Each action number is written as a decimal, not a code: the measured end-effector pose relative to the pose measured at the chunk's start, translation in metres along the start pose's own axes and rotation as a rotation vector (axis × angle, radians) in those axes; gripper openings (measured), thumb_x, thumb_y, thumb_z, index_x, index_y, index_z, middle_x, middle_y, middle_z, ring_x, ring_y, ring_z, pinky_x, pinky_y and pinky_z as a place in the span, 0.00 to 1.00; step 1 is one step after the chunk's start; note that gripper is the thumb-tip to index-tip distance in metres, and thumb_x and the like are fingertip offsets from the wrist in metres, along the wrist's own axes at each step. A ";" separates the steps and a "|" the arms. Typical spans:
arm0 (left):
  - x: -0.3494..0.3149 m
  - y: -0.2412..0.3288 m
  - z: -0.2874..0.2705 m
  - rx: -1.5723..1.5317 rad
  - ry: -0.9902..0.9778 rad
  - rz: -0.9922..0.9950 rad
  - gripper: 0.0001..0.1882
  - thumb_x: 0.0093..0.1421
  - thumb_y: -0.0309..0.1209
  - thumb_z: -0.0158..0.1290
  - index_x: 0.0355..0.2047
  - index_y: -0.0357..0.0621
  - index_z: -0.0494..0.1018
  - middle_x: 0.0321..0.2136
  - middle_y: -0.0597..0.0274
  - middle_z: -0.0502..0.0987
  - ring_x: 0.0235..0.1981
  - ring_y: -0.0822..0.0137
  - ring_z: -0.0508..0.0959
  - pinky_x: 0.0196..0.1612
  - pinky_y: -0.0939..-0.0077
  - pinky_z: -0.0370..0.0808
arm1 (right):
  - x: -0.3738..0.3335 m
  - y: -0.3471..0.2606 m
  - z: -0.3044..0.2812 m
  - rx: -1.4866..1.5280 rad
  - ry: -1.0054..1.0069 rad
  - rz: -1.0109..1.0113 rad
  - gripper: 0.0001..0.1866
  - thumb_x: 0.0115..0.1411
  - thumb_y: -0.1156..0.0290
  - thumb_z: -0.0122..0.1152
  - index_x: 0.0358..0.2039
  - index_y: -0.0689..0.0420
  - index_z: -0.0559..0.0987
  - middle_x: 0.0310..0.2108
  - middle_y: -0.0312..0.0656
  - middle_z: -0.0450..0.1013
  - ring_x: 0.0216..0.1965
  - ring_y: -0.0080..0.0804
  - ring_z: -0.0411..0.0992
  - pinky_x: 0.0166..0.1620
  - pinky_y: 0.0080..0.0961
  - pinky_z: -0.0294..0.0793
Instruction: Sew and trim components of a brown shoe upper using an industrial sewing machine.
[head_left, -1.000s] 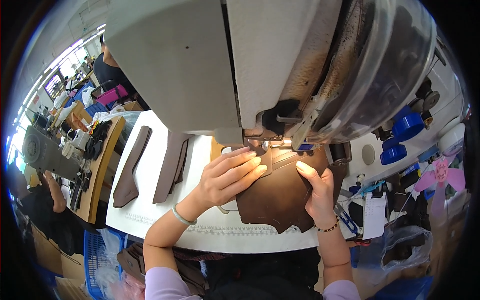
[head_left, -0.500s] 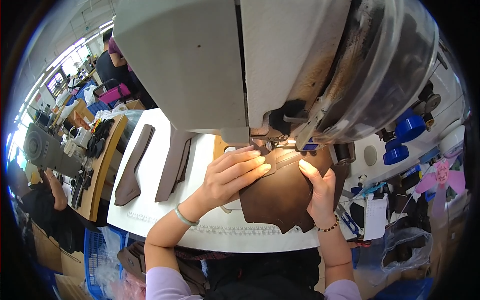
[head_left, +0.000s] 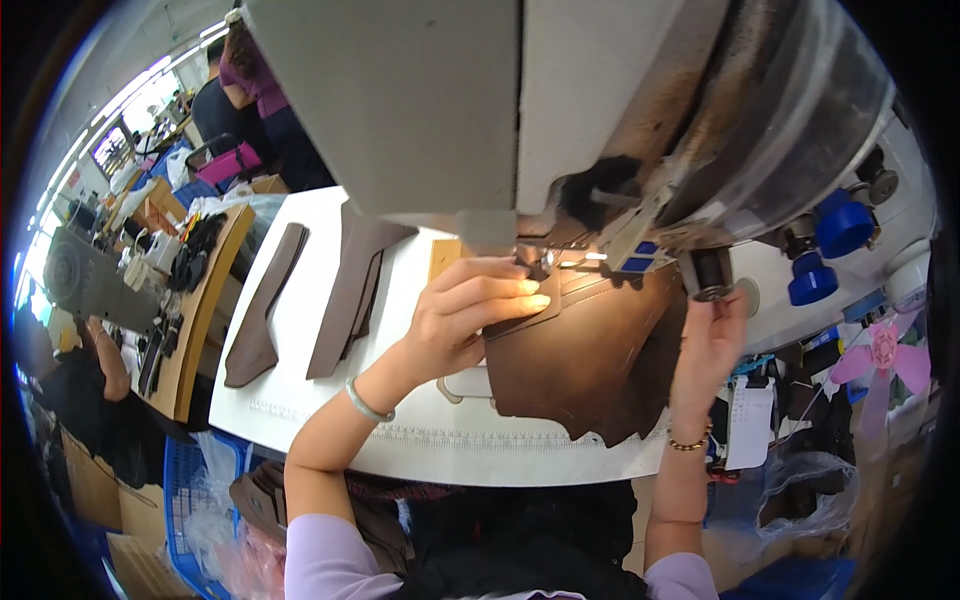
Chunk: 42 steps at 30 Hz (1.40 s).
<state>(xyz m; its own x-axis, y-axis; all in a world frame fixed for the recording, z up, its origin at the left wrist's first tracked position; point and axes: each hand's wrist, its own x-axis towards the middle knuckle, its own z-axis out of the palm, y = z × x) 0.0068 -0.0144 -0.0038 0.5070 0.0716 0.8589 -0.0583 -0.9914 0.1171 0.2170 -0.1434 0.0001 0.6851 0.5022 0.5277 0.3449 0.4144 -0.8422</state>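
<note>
A large brown leather piece [head_left: 570, 375] lies under the head of a sewing machine [head_left: 400, 110], its lower edge wavy. A smaller brown flap [head_left: 530, 322] rests on its upper left part, close to the lit needle area. My left hand [head_left: 465, 310] grips the leather there, fingertips pressed on top beside the presser foot and thumb hidden. To the right, my right hand [head_left: 712, 335] is off the leather, slightly blurred, its fingers closed round the lower end of a dark round knob [head_left: 710, 272] on the machine.
Long brown leather strips [head_left: 270, 300] lie on the white table [head_left: 330, 425] at left. Blue-capped thread holders [head_left: 842, 225] and a pink fan [head_left: 882, 348] stand at right. A blue basket [head_left: 185, 500] with plastic bags sits below left. Other people work at far left.
My right hand has let go of the leather and moved up and right to the dark knob. My left hand stays on the leather. The whole view has shifted slightly.
</note>
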 end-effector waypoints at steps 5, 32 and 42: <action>-0.002 -0.004 0.000 0.025 0.029 0.029 0.13 0.44 0.28 0.61 0.32 0.42 0.79 0.33 0.63 0.77 0.40 0.61 0.76 0.44 0.70 0.75 | 0.032 -0.043 0.009 -0.394 -0.415 0.021 0.06 0.60 0.72 0.51 0.30 0.61 0.71 0.20 0.36 0.71 0.20 0.18 0.69 0.24 0.13 0.63; 0.005 0.003 -0.001 0.175 -0.042 0.199 0.13 0.43 0.27 0.57 0.32 0.38 0.76 0.35 0.57 0.75 0.39 0.58 0.76 0.43 0.64 0.77 | 0.043 -0.056 0.010 0.348 -0.699 0.697 0.14 0.61 0.69 0.42 0.20 0.59 0.68 0.11 0.34 0.61 0.06 0.20 0.55 0.10 0.15 0.50; 0.008 0.011 -0.003 0.232 -0.086 0.174 0.14 0.44 0.25 0.55 0.34 0.37 0.75 0.36 0.56 0.74 0.39 0.58 0.76 0.43 0.64 0.77 | 0.007 -0.012 -0.004 -0.769 -0.751 -0.985 0.28 0.45 0.81 0.52 0.51 0.56 0.70 0.48 0.40 0.65 0.53 0.34 0.64 0.60 0.35 0.61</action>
<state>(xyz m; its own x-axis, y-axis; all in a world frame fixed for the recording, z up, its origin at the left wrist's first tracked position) 0.0070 -0.0248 0.0058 0.5779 -0.1011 0.8098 0.0421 -0.9873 -0.1534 0.2201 -0.1475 0.0133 -0.4335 0.6308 0.6435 0.8833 0.4388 0.1649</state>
